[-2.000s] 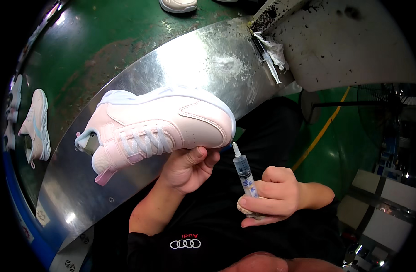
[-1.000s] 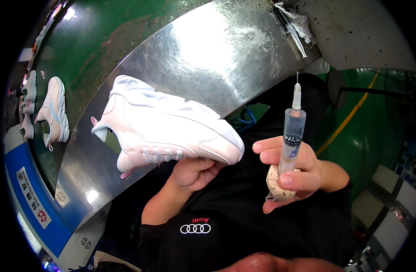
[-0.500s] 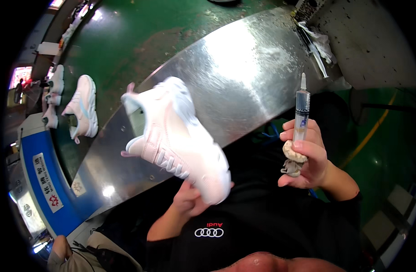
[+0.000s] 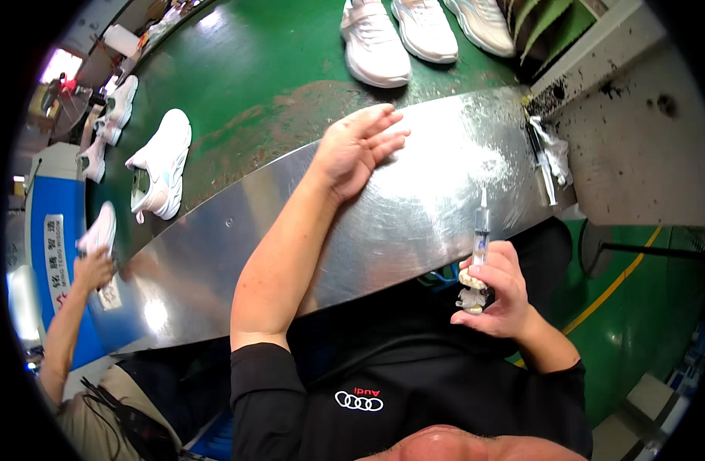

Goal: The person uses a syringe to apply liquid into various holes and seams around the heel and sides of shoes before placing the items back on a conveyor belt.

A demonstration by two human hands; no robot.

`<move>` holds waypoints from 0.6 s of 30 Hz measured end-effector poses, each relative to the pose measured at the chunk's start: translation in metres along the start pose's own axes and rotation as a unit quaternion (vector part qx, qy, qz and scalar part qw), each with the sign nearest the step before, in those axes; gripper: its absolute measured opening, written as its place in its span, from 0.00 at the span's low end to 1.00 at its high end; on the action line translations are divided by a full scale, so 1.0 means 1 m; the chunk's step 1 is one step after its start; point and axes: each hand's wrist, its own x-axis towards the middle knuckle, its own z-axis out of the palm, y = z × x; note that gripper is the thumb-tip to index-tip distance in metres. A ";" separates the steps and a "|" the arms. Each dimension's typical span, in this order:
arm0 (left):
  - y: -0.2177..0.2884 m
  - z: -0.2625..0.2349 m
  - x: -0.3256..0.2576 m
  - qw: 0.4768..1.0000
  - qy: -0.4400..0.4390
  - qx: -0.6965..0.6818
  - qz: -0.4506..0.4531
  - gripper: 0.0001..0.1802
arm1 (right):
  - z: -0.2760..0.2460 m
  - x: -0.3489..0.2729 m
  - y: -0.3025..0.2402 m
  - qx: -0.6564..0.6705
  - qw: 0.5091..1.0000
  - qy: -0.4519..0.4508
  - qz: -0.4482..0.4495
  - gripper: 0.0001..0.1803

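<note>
A co-worker's hand (image 4: 96,269) is seen gripping a white sneaker (image 4: 99,230) left of the curved shiny steel sheet (image 4: 414,215). The left hand (image 4: 356,146) is laid flat, fingers spread, on that sheet. At its near edge, a clear plastic syringe (image 4: 481,230) is held upright, pinched in the right hand (image 4: 497,292).

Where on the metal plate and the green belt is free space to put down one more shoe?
The metal plate is bare between the left hand and the spare syringe at its right end, above the right hand with its syringe. The green belt is free between the shoe and the shoe row. Its far left is crowded.
</note>
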 end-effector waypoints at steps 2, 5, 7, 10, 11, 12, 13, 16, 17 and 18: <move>0.002 -0.005 -0.007 1.000 -0.010 0.018 0.010 0.21 | 0.002 0.002 0.000 -0.013 1.000 -0.016 0.014 0.34; 0.014 -0.036 -0.053 0.993 0.041 0.082 0.070 0.11 | 0.005 -0.005 0.008 -0.007 0.999 -0.015 0.040 0.33; 0.028 -0.074 -0.080 0.974 0.116 0.110 0.163 0.09 | 0.001 -0.008 0.014 0.009 0.999 -0.001 0.050 0.33; 0.058 -0.180 -0.139 0.874 0.314 0.179 0.324 0.14 | 0.007 -0.008 0.022 0.059 0.997 0.012 0.057 0.34; 0.067 -0.216 -0.163 0.830 0.382 0.194 0.359 0.15 | 0.012 -0.007 0.025 0.073 0.996 0.006 0.052 0.34; 0.075 -0.242 -0.178 0.782 0.458 0.211 0.367 0.20 | 0.016 -0.007 0.028 0.083 0.995 0.000 0.045 0.34; 0.083 -0.245 -0.183 0.766 0.492 0.232 0.343 0.25 | 0.019 -0.006 0.029 0.089 0.995 -0.001 0.043 0.34; 0.096 -0.258 -0.154 0.803 0.390 0.323 0.314 0.30 | 0.024 -0.004 0.029 0.107 0.994 -0.003 0.034 0.34; 0.101 -0.267 -0.148 0.780 0.415 0.338 0.323 0.35 | 0.026 -0.004 0.028 0.117 0.993 -0.004 0.029 0.35; 0.104 -0.268 -0.133 0.798 0.395 0.336 0.306 0.36 | 0.026 -0.005 0.029 0.117 0.993 -0.003 0.028 0.35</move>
